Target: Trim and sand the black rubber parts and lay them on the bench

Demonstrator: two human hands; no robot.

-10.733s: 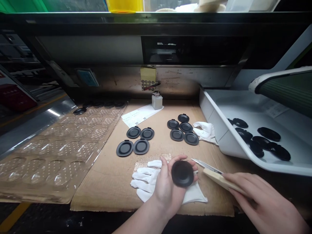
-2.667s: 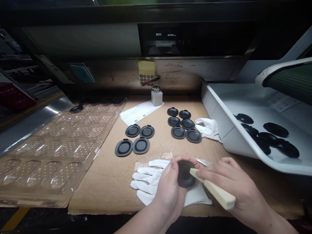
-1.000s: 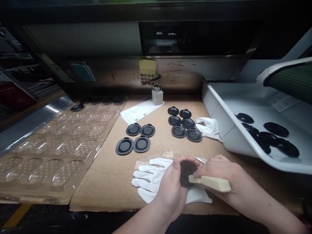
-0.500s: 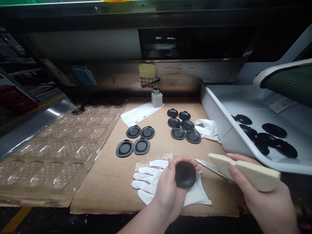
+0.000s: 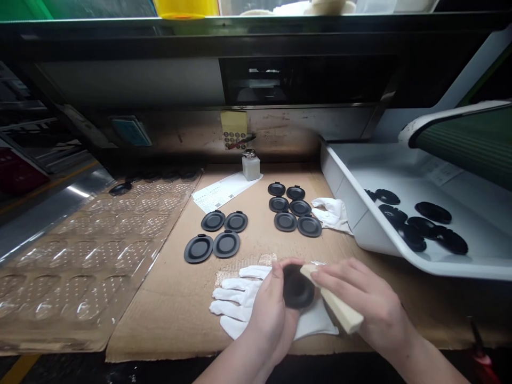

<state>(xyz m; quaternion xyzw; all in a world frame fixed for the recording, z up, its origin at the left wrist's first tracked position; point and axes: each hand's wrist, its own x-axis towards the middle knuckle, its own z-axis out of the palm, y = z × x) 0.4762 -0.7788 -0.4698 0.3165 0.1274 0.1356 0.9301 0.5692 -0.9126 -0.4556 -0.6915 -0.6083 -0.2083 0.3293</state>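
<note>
Black disc sits cupped in our left hand, held just above the white gloves on the cardboard sheet. Left fingers are curled round its rim, so that hand is gripping. Right hand is closed on a cream block, whose end presses against the disc's upper right edge. Main risk we see: block pressure pushing the disc out of the left palm, especially if the left fingers slacken. A drop would land on the gloves or cardboard, and a bounce could reach the six flat discs or four more laid out beyond. Block could also skid off the rim and mark the face. Bare skin on the disc may leave smudges, since the gloves are off. Small metal strip sits just past the block's end; too little shows to name it, but it could nick the disc or a finger. Disc's dark domed face tilts up toward the camera and slightly toward the right hand. It looks nearly round, so we cannot call a long axis, and any tab is hidden by the fingers.
</note>
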